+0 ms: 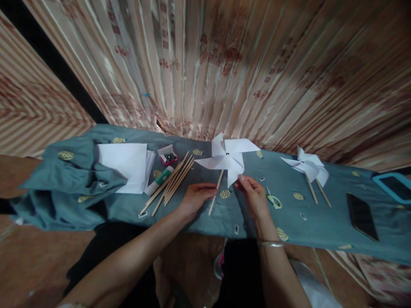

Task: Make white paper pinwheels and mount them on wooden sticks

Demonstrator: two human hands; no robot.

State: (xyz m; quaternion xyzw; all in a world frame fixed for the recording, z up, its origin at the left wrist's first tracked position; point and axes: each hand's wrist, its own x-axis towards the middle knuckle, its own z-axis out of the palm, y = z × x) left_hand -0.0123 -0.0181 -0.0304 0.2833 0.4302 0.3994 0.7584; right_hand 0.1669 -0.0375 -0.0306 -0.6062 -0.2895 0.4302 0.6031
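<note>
A white paper pinwheel (236, 159) with a dark pin at its centre stands over the middle of the cloth. Its thin wooden stick (212, 206) is pinched between the thumb and fingers of my left hand (197, 197). At the tip of the lowest paper blade, my right hand (255, 197) has its thumb and forefinger closed on the edge. To the left lie several loose wooden sticks (175, 182), a green-and-white glue stick (159, 181) and a small open box of dark pins (168, 155).
A stack of white paper (123, 164) lies at the left on the teal cloth (205, 226). Green-handled scissors (275, 201), finished pinwheels (308, 164), a dark phone (362, 216) and a blue-framed object (393, 187) are to the right. A patterned curtain (205, 85) hangs behind.
</note>
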